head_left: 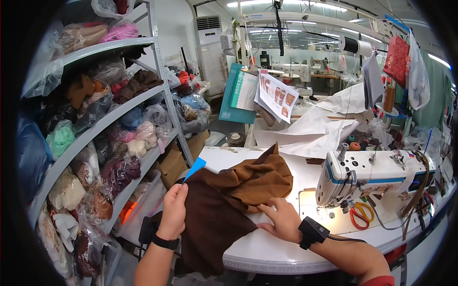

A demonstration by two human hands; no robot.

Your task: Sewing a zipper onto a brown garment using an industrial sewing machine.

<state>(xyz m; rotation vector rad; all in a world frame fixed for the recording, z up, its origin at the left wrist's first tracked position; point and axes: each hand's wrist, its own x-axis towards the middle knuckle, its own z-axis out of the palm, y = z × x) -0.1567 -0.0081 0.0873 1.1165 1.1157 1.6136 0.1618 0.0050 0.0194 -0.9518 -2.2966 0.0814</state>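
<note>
A dark brown cloth (210,214) with a lighter brown cloth (260,178) bunched against it lies over the white sewing table, and its lower part hangs past the front edge. My left hand (174,207) is closed on the dark cloth's left edge. Just above those fingers a flat blue piece (195,169) sticks out; whether the hand holds it too, I cannot tell. At the right side, my right hand (281,220) pinches the brown cloth's edge between thumb and fingers. Both wrists wear dark bands, the right one with a small black box.
A white sewing machine (367,176) stands to the right, with red and yellow-handled scissors (361,215) beside it. Shelves (114,112) of bagged fabrics rise at left. White sheets (305,133) lie at the table's far side; printed papers (276,97) hang behind.
</note>
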